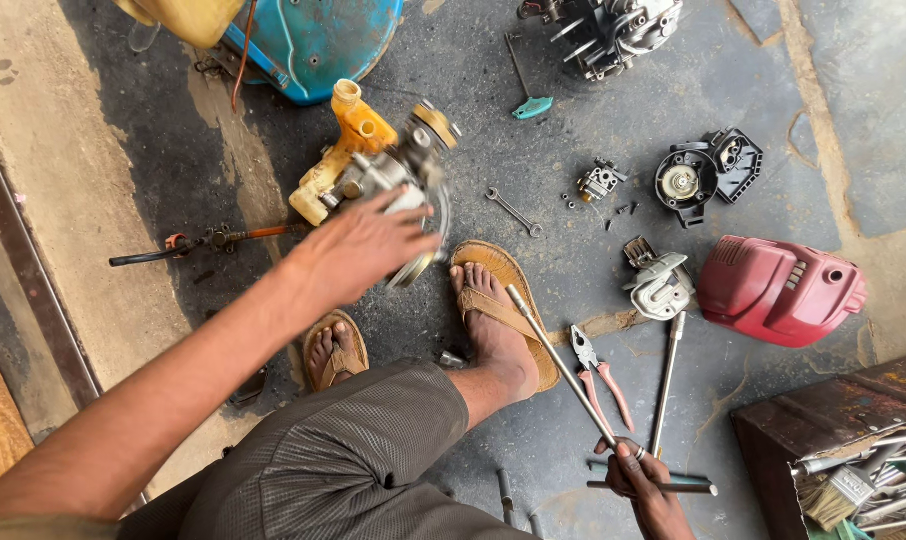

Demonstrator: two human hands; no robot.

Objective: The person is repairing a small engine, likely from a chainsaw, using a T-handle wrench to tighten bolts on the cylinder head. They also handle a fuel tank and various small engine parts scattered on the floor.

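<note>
My left hand reaches forward and rests on a small engine block with an orange-yellow plastic part, standing on the dark stone floor. My right hand grips a long metal socket wrench by its lower end; the shaft points up and left toward my right foot in a woven sandal. My other sandalled foot sits beside my grey trouser leg.
Red-handled pliers, a metal rod, a spanner, a carburettor, a black recoil starter, a metal casting and a red engine cover lie around. Rusty toolbox at lower right; blue cover at top.
</note>
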